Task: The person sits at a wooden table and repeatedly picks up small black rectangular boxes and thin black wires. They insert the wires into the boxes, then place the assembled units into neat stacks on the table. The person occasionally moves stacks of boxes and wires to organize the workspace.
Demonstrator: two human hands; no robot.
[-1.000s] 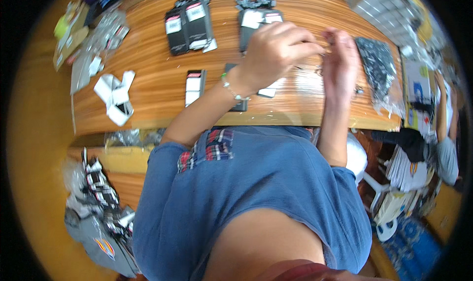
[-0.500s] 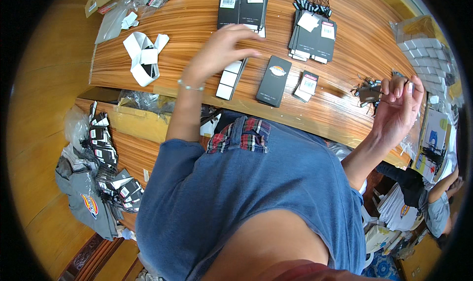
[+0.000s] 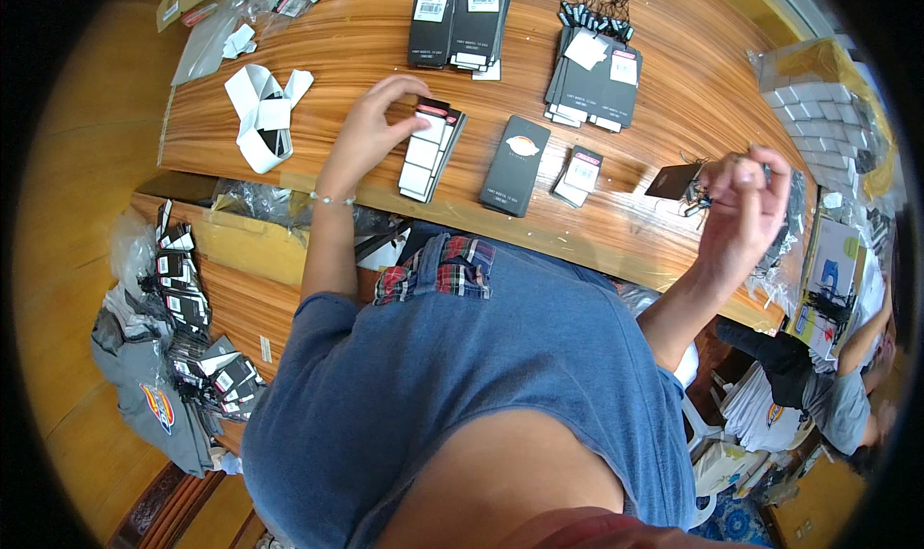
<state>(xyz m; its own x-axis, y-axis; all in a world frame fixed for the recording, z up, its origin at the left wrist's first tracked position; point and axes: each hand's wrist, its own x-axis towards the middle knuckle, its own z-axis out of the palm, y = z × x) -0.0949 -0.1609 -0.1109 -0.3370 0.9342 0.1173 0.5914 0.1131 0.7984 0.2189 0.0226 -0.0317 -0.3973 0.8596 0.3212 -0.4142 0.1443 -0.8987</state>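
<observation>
My left hand rests on the wooden table with its fingertips on a small fanned stack of black-and-white paper tags. My right hand is raised at the right, pinching a black hang tag with a loop of black string at its fingers. Between the hands lie a single large black tag and a little pile of small tags.
Two stacks of black tags and a stack with strings lie further back. Folded white strips sit at the left, plastic bags at the right. Clothing with tags lies below left. Another person sits lower right.
My left hand has settled onto the fanned tag stack. My right hand has moved left with the black tag now showing in its fingers. The view shifted slightly.
</observation>
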